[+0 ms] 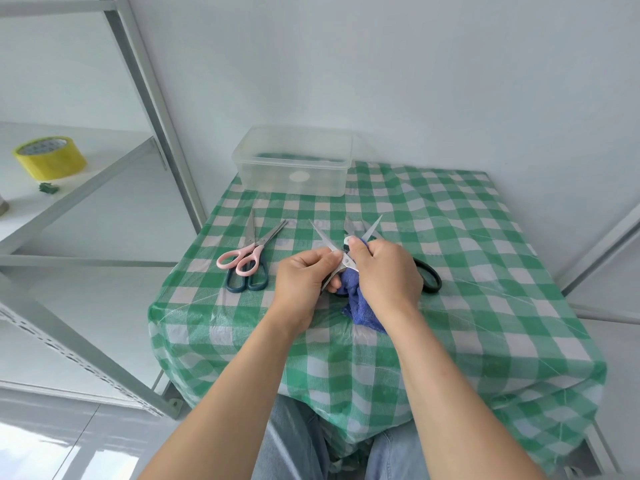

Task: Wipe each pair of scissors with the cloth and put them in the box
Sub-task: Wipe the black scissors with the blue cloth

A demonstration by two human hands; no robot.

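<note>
My left hand (304,282) grips a pair of scissors (323,239) held open, its two blades spreading up and away over the table. My right hand (384,268) holds a blue cloth (360,306) against the right blade near the pivot; the cloth's tail hangs down below my wrist. Pink-handled scissors (242,259) lie crossed over dark blue-handled scissors (247,278) at the left. Black-handled scissors (429,277) lie behind my right hand, partly hidden. The clear plastic box (294,161) stands at the table's far edge, lid off.
The small table wears a green and white checked cloth (450,254) under clear film. A grey metal shelf (86,174) stands at the left, holding a yellow tape roll (48,157). White walls close in behind and to the right. My knees sit under the near edge.
</note>
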